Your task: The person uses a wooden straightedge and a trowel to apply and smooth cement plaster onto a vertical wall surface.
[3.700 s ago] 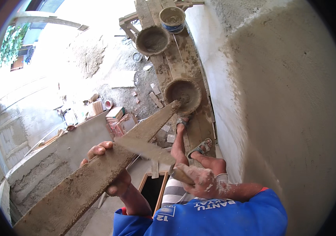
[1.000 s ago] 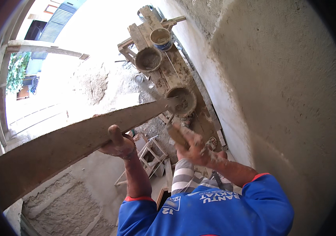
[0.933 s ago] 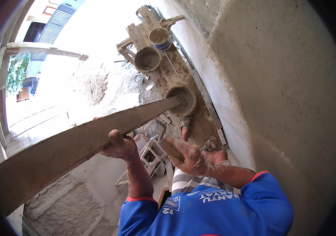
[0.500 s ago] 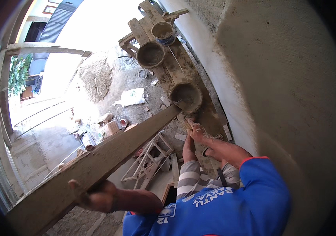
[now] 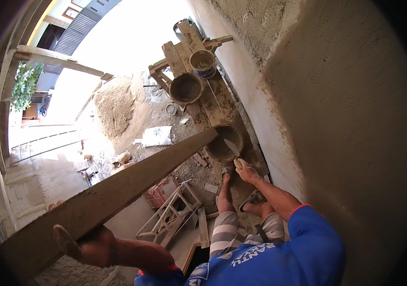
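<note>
My left hand (image 5: 88, 244) is closed around a long, mortar-smeared wooden board (image 5: 117, 198). The board slants up from the lower left, and its far end overlaps the rim of the nearest round basin (image 5: 214, 153). In my right hand (image 5: 247, 171) is a pointing trowel (image 5: 232, 147), gripped by its handle. Its narrow blade points into that basin, over the grey mortar; whether it touches the mortar I cannot tell.
I stand on a plank scaffold (image 5: 218, 106). Farther along it are a second mortar basin (image 5: 186, 88) and a bucket (image 5: 202, 63). A plastered wall (image 5: 341, 109) rises on the right. Below lie a sand heap (image 5: 114, 106), a white sack (image 5: 157, 136) and a wooden frame (image 5: 172, 214).
My right hand has drawn back from the basin's near edge, and the trowel blade now shows over the basin. The left hand and board have shifted slightly left and down in the view.
</note>
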Action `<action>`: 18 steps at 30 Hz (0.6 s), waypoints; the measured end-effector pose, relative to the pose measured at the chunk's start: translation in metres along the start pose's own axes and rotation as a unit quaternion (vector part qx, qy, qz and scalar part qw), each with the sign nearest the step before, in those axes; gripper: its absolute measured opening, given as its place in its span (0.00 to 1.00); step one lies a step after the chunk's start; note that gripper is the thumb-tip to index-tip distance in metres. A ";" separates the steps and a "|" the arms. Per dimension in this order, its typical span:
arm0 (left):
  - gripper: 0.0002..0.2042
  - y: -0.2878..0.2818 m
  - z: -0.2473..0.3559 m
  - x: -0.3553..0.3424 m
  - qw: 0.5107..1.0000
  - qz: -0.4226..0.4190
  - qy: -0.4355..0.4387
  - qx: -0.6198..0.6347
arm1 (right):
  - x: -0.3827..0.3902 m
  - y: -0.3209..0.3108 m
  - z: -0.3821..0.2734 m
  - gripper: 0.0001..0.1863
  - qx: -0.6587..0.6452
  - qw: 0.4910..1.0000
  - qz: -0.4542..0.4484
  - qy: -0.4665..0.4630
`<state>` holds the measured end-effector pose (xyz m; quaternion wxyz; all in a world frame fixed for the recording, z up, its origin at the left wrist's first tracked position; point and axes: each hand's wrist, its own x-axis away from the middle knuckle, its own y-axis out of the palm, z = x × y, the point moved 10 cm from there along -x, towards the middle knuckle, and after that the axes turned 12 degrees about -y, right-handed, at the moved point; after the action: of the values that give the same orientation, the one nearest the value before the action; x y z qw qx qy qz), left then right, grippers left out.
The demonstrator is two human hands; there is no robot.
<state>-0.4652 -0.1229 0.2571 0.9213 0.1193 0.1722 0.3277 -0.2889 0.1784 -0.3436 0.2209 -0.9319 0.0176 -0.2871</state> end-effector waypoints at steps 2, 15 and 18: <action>0.15 0.027 -0.026 -0.018 0.996 -0.077 0.021 -0.037 | 0.037 -0.030 0.008 0.32 0.013 0.999 -0.012 0.030; 0.36 0.303 -0.268 0.029 0.919 -0.360 -0.067 -0.143 | 0.238 -0.110 0.125 0.28 -0.090 0.940 0.092 0.317; 0.33 0.351 -0.284 0.055 0.902 -0.411 -0.068 -0.110 | 0.265 -0.101 0.137 0.28 -0.113 0.924 0.131 0.340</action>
<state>-0.7351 0.2093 0.1015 0.9909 -0.0424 0.1053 -0.0718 -0.0030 0.2825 -0.2628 0.1305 -0.7865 0.2463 -0.5512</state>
